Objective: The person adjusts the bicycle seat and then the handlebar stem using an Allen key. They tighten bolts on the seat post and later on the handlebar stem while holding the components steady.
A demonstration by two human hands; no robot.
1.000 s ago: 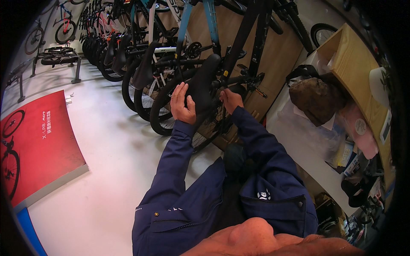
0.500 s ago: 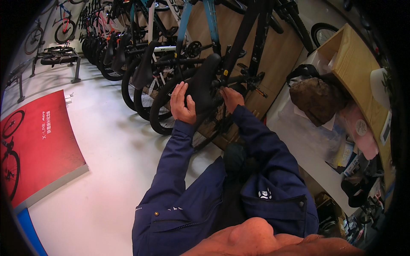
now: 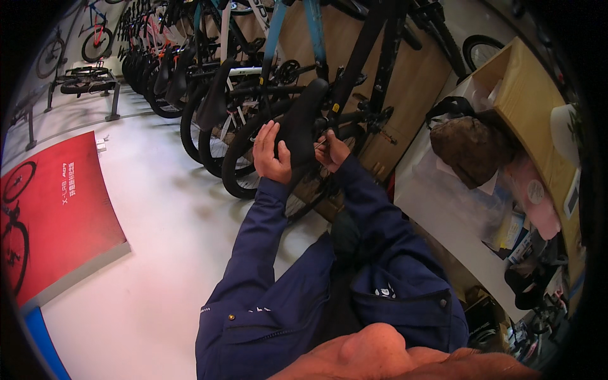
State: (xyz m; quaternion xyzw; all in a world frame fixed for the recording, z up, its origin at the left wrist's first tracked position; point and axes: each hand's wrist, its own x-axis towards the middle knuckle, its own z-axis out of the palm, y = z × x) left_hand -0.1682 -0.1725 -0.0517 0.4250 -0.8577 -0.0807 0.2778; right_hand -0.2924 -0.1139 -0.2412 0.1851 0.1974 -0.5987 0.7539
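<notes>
A black bicycle saddle stands in front of me, its long nose pointing away. My left hand lies against the saddle's left side, fingers stretched and thumb apart. On the opposite side, by the rear of the saddle and its clamp area, is my right hand, with fingers drawn together. Something thin may be between those fingertips, but it is too small to make out. The black bicycle frame rises beyond the saddle, and a black tyre shows to the left of it.
A row of parked bicycles stretches to the far left. Nearer on the left is a red display board on the pale floor. To the right, a wooden counter stands by a brown bag and assorted small items.
My right hand has shifted slightly left and down, closer to the saddle's rear, and its fingers have turned inward. My left hand stays almost in place on the saddle.
</notes>
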